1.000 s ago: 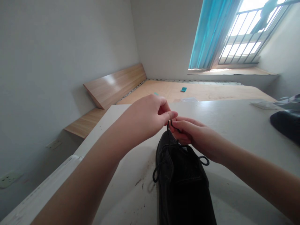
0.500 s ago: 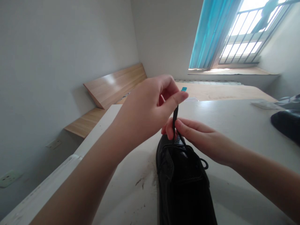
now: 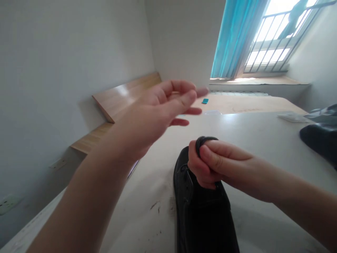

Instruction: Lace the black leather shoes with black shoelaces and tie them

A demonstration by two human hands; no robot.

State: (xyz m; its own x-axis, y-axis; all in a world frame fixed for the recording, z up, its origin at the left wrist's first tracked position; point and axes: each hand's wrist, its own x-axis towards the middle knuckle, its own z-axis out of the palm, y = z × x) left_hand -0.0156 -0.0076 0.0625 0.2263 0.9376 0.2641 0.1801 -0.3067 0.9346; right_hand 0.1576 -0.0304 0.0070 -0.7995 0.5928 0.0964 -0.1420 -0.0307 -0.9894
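Note:
A black shoe stands on the white table with its toe pointing away from me. Over its lacing, my right hand is closed on the black shoelace, which loops over the forefinger and thumb. The palm and curled fingers hide most of the eyelets and the lower lace. My left hand hangs in the air to the upper left of the shoe, apart from the lace. Its fingers are loosely spread and slightly blurred, and I see nothing in them.
The white table has dark scuff marks left of the shoe. Another black shoe lies at the right edge, near a clear plastic packet. A small teal object rests on the wooden surface behind. Wooden boards lean at the wall.
My left hand has let go of the shoelace and drawn back to the left, its fingers opening. My right hand has closed into a fist with the lace looped round it.

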